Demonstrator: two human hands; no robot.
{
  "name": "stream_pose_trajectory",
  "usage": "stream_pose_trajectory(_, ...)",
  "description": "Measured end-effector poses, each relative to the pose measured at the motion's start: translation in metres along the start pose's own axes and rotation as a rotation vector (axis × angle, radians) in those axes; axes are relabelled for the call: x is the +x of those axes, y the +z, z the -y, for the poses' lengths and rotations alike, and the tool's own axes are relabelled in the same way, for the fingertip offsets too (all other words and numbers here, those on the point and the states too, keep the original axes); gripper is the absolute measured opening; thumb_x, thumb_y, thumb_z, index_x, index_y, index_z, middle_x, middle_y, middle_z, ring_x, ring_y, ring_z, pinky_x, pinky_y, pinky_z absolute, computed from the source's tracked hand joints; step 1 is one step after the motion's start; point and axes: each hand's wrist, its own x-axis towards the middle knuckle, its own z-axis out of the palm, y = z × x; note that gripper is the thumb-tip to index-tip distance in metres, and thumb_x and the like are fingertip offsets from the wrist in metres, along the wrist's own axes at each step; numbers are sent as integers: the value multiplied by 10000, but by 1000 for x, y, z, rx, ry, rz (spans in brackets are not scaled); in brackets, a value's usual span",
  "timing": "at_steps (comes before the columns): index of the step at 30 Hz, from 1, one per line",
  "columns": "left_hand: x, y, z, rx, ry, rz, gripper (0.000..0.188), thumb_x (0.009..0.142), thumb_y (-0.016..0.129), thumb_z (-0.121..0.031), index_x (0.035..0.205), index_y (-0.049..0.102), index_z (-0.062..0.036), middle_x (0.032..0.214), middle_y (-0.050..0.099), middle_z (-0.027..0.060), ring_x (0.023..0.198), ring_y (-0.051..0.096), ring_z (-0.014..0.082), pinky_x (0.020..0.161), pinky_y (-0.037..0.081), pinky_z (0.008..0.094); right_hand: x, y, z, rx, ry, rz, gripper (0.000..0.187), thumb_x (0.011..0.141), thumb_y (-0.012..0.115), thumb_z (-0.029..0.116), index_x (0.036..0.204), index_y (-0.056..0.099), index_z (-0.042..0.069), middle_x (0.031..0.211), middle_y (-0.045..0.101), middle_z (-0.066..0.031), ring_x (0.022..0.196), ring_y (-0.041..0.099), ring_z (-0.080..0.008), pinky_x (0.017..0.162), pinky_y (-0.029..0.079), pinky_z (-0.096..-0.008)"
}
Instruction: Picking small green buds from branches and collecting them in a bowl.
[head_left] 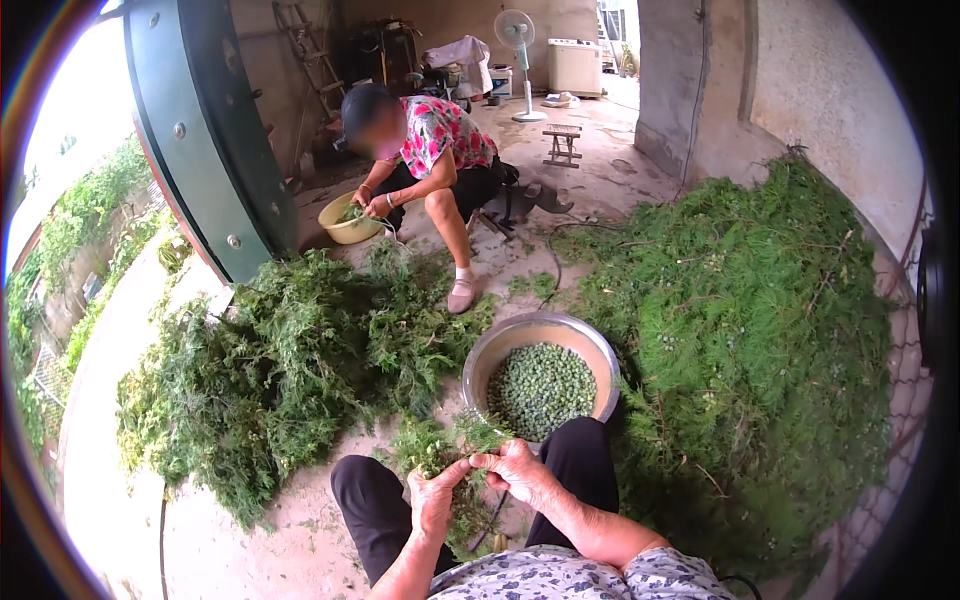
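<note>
Between my knees, my left hand (pixel 436 497) is closed around a leafy evergreen sprig (pixel 424 446) with pale green cones on it. My right hand (pixel 522 472) meets it, thumb and finger pinched close to the left thumb; whatever sits in that pinch is too small to make out. Just beyond my right hand stands a wide metal basin (pixel 483 352), partly filled with small round green cones (pixel 541 390). More sprig greenery hangs below my hands.
A large heap of cut evergreen branches (pixel 750 350) lies to the right, another heap (pixel 270 370) to the left. Ahead, a seated person (pixel 445 145) handles greenery over a yellow basin (pixel 352 231). Farther back are a small stool (pixel 563 145), a standing fan (pixel 516 30) and a white washing machine (pixel 575 68).
</note>
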Motion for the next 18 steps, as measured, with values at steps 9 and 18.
stream_pose_trajectory(9,-5,7,5,-7,-92,82,245,677,712,11,905,621,15,830,643,61,699,608,134,645,490,254,-11,-15,-4,15,-45,-20,222,724,742,150,831,603,14,665,581,-15,416,454,-59,304,281,-186)
stream_pose_trajectory(18,-9,-16,13,-1,-22,9,244,661,666,77,893,613,28,814,641,93,663,625,174,606,522,298,-5,-3,-25,-366,-222,6,265,705,760,178,871,602,45,686,575,7,448,436,-52,368,306,-203)
